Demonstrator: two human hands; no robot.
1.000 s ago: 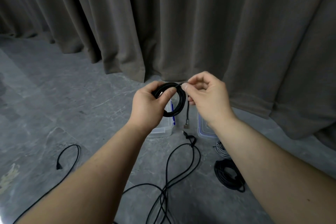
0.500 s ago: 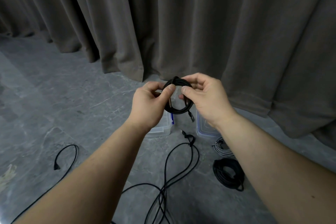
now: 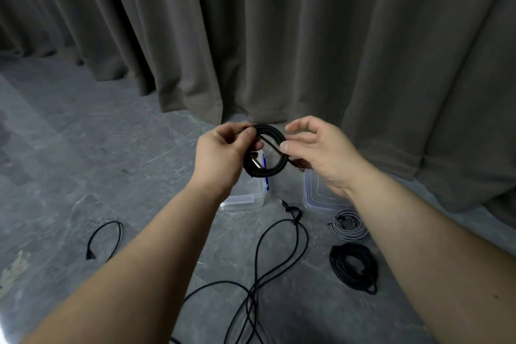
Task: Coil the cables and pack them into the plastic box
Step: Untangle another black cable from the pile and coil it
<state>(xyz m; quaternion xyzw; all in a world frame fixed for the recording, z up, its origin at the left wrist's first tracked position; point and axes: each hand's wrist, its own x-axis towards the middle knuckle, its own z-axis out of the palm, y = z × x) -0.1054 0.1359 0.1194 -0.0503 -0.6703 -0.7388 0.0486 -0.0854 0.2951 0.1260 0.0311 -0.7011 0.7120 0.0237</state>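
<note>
Loose black cable [image 3: 279,254] is trailing along the floor toward the clear plastic box [image 3: 245,198]; above it, left hand [image 3: 220,156] is gripping the upright black coil [image 3: 268,151], right hand [image 3: 318,148] pinching its tail end.

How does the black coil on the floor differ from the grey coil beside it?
The black coil is dark, the grey coil pale. The black coil looks wider than the grey coil. The black coil lies nearer the camera, the grey coil closer to the lid. Both are wound and rest on the floor, outside the box.
</note>
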